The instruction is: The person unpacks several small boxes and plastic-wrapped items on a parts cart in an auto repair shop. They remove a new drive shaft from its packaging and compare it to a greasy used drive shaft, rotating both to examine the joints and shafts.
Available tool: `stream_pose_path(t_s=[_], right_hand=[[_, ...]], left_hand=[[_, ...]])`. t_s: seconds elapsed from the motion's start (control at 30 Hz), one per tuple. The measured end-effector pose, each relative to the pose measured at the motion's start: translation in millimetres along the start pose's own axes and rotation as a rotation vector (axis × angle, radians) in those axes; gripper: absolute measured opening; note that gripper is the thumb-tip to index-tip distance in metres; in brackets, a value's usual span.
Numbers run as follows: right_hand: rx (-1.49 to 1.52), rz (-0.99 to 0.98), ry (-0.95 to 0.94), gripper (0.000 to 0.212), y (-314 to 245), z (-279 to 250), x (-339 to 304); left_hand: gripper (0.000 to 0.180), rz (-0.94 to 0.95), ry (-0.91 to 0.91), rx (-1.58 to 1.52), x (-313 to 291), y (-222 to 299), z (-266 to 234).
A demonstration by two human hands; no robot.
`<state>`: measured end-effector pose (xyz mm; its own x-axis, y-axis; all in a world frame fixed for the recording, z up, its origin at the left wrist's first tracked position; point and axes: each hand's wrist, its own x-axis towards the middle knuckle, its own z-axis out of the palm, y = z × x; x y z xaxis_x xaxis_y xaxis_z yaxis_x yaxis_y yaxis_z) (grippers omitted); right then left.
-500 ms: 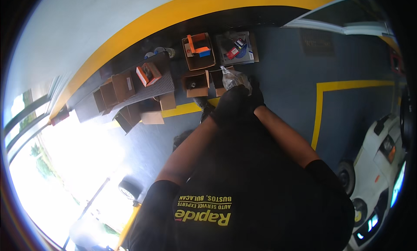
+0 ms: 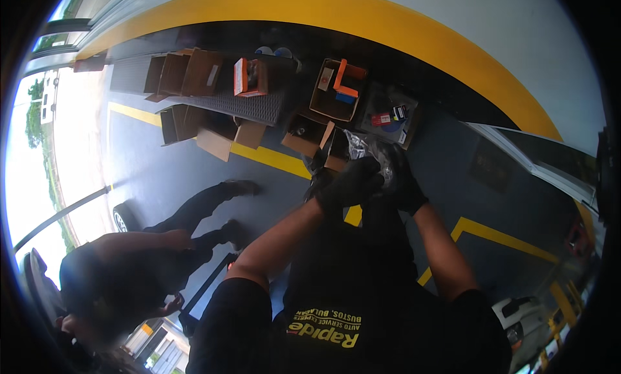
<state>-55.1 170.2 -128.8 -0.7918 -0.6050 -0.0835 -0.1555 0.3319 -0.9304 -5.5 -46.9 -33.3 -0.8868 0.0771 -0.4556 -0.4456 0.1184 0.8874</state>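
Bag (image 2: 370,146) of clear plastic held out in front of the body, over the near edge of an open box (image 2: 336,162). Its lower part is hidden behind the gloved hands; contents cannot be made out through glare and creases. Left hand (image 2: 352,182): fingers curled shut, pinching the bag's near side. Right hand (image 2: 403,180): wrapped round its right side, gripping; fingertips out of sight.

Long axis of bag slants from upper left to lower right; crumpled end points up-left, away from the wearer.

The box's inside is dark and partly covered by the bag. A co-worker (image 2: 129,270) at left is blurred, partly lost in shadow.

Writing: shirt (image 2: 272,329) bears yellow lettering, upside down in view. Print on the red packet (image 2: 381,119) too small to read; mat (image 2: 491,164) marks illegible.
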Motion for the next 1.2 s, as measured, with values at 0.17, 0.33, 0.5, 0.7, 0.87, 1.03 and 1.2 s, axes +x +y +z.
stream_pose_path(t_s=[0.17, 0.33, 0.5, 0.7, 0.87, 1.03, 1.2], right_hand=[[0.715, 0.183, -0.105, 0.042, 169, 99, 29], [-0.258, 0.250, 0.114, 0.028, 263, 84, 78], [-0.744, -0.030, 0.264, 0.028, 259, 34, 225], [-0.327, 0.080, 0.152, 0.040, 248, 85, 334], [-0.540, 0.073, -0.020, 0.039, 249, 96, 354], [-0.311, 0.092, -0.012, 0.037, 281, 99, 349], [-0.347, -0.026, -0.030, 0.033, 307, 118, 356]], left_hand=[[0.035, 0.393, 0.021, 0.285, 99, -113, 13], [0.047, 0.545, 0.333, 0.285, 119, -265, 10], [0.050, 0.401, 0.347, 0.016, 52, -279, 14], [0.045, 0.343, 0.265, -0.156, 25, -242, 6], [0.044, 0.340, 0.249, 0.345, 90, -292, -53], [0.103, 0.229, 0.543, 0.760, 243, -333, -73], [0.115, 0.374, 1.095, 0.723, 352, -376, -51]])
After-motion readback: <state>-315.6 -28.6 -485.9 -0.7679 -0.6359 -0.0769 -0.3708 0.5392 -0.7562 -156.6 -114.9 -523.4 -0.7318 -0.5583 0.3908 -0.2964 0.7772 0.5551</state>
